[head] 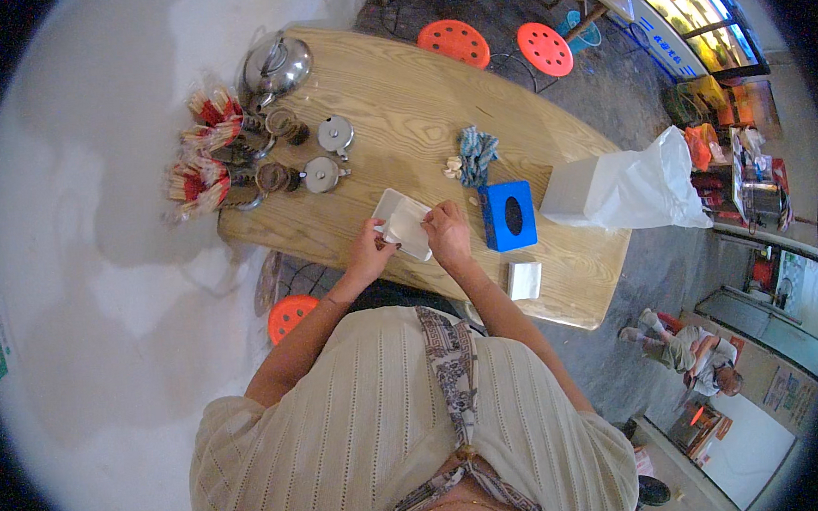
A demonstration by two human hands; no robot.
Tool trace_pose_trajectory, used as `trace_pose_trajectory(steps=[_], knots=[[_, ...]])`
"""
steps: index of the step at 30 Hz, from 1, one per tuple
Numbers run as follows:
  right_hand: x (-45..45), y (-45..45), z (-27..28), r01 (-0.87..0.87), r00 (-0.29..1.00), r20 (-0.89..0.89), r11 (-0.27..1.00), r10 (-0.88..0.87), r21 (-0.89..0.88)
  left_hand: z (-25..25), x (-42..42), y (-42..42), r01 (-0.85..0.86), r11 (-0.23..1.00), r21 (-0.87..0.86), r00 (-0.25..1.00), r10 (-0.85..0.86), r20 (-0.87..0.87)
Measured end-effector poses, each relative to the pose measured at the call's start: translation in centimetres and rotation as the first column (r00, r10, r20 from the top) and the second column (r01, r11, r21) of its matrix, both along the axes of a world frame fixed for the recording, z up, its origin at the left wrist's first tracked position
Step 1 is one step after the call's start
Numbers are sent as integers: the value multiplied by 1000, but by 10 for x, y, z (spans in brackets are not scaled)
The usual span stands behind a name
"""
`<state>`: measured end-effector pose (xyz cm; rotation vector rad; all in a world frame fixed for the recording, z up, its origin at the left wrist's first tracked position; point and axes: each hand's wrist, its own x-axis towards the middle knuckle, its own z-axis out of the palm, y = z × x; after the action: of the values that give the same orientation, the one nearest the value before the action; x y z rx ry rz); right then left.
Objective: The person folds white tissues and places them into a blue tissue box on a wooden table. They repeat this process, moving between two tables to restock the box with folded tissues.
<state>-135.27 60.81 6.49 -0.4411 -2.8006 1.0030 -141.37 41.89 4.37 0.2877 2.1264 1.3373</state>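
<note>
A white rectangular plastic container (389, 202) holding a pale, flat stack like paper napkins (405, 224) lies at the near edge of the wooden table (402, 124). My left hand (369, 249) grips the container's left side, fingers at its rim. The fingertips of my right hand (448, 231) are pinched at the right edge of the pale stack; whether they hold one sheet or several cannot be told. Right of my right hand stands a blue tissue box (510, 217) with an oval opening. Below it, near the table edge, lies a small stack of white napkins (525, 280).
A steel kettle (277, 64), lidded metal pots (335, 134), glass jars and wrapped chopsticks (200, 183) stand at left. A crumpled cloth (477, 156) and a white bin with a plastic bag (620, 187) are at right. Red stools (453, 43) surround the table; a person (699, 358) sits far right.
</note>
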Motion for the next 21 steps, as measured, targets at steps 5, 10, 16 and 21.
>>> trace_pose_trajectory(steps=[5,10,16,21], knots=[[3,2,11,-16,999,-34,1000,16,1,3,2,-2,38,999,33,998,-36,-49],[7,9,8,148,986,100,967,-130,-209,3,4,-3,27,999,41,1000,-26,-11],[7,21,4,265,962,164,883,-217,-387,6,0,2,12,999,-33,996,-14,-88],[9,35,-11,257,962,205,857,-181,-447,11,-2,12,-20,992,-123,988,0,-154]])
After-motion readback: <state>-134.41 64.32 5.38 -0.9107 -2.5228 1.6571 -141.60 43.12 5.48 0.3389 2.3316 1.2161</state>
